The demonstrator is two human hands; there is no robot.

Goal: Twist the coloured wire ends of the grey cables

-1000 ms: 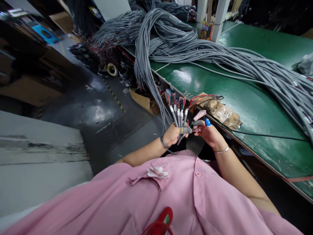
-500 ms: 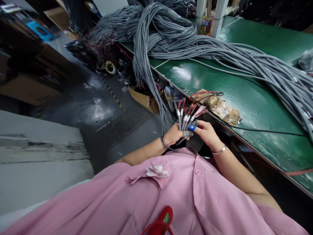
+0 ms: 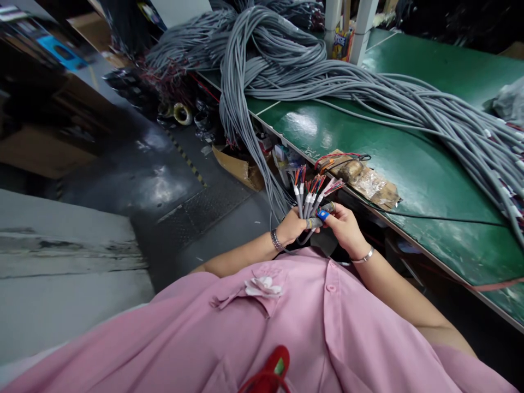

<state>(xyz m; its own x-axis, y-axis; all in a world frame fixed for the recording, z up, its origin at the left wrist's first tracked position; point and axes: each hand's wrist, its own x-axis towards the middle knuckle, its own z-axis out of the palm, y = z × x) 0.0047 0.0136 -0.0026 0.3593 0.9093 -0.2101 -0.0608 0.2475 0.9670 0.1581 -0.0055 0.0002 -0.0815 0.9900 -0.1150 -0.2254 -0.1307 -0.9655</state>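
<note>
Several grey cables (image 3: 299, 205) stand up in a fan from my left hand (image 3: 292, 226), which is closed around them in front of my body. Their stripped ends show white collars and thin coloured wires (image 3: 315, 184). My right hand (image 3: 343, 225) is closed in a pinch beside the bunch, with blue wrapping on the thumb and a grey cover on a finger. Between its fingertips are the coloured wire ends of one cable, partly hidden by the fingers. Grey cable lengths (image 3: 264, 164) hang from the table down behind my left hand.
A thick heap of grey cables (image 3: 282, 49) lies along the green table (image 3: 413, 191). Near the table's edge sits a taped piece of cardboard (image 3: 368, 183) with red and black wires. A torn carton (image 3: 237, 166) and tape rolls (image 3: 182, 113) are beside the table, and a white surface (image 3: 61, 251) stands at left.
My right hand has come slightly down and now pinches the coloured end of one cable, which bends lower between both hands. The left hand keeps its hold on the bunch.
</note>
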